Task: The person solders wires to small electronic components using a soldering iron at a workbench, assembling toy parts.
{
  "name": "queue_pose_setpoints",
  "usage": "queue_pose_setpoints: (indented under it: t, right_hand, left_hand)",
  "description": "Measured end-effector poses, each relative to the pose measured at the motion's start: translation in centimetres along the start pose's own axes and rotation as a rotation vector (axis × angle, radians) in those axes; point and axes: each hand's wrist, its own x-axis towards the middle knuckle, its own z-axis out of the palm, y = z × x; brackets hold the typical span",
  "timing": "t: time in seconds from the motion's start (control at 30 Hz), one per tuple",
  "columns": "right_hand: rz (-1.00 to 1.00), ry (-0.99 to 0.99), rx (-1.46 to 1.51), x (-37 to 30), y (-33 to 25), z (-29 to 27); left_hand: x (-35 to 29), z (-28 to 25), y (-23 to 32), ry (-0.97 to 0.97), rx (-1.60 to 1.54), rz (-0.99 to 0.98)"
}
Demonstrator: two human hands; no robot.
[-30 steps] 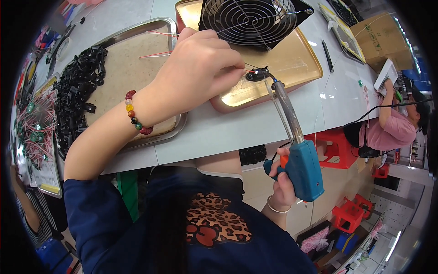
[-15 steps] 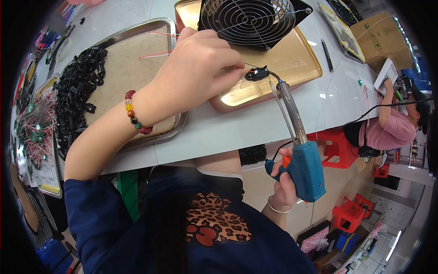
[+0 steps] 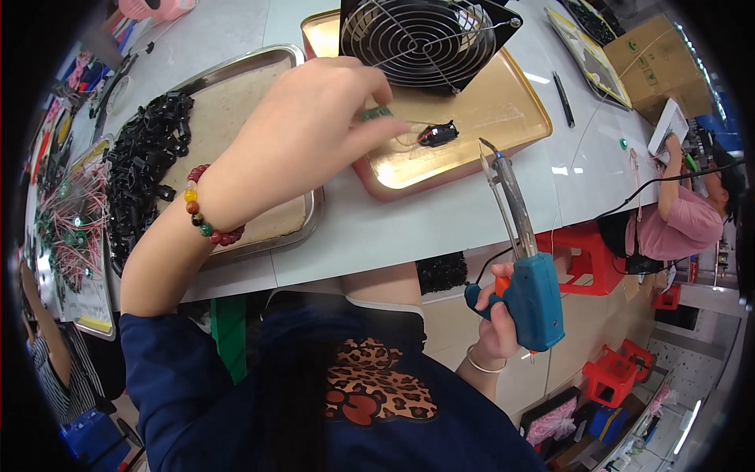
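My right hand point(image 3: 498, 318) grips a blue soldering gun point(image 3: 536, 303) with an orange trigger, its metal tip pointing up beside the front edge of a gold tray point(image 3: 503, 118). The tip stands apart from a small black plastic housing point(image 3: 438, 134) lying on that tray. Over the tray's left part, my left hand point(image 3: 334, 110) has its thumb and fingers curled about a small green piece point(image 3: 377, 113), blurred and partly hidden. A thin wire curves between those fingers and the black housing.
A black fan with a wire guard point(image 3: 425, 43) stands on the gold tray's back. To the left, a metal tray point(image 3: 259, 86) bears heaped black housings point(image 3: 145, 149); beyond lie wired green discs point(image 3: 75, 228). A black pen point(image 3: 564, 100) lies right. A co-worker point(image 3: 680, 224) sits far right.
The soldering gun has moved down and right, its tip away from the black housing. My left hand has drawn back left, and a green piece now shows at its fingers.
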Motion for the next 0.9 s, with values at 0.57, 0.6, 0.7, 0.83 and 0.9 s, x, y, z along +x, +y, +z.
queue_pose_setpoints:
  t: [0.57,0.6,0.7,0.83,0.9]
  right_hand:
    - [-0.071,0.038,0.018,-0.8,1.3,-2.2]
    - [-0.071,0.042,0.021,-0.7,1.5,-2.3]
    - [-0.085,0.032,-0.008,-0.7,1.6,-2.5]
    - [-0.101,0.015,-0.010,-0.4,1.5,-1.5]
    - [-0.122,0.010,-0.008,-0.4,1.8,-1.4]
  left_hand:
    - [-5.0,-9.7,-0.6,0.154,0.422,0.082]
    - [-6.0,-11.8,-1.9,0.142,0.482,0.041]
    - [-9.4,-19.3,-4.2,0.149,0.175,-0.313]
    - [-17.8,-29.8,-10.6,0.279,0.092,-0.745]
    - [-23.7,-33.4,-16.7,0.274,-0.009,-0.910]
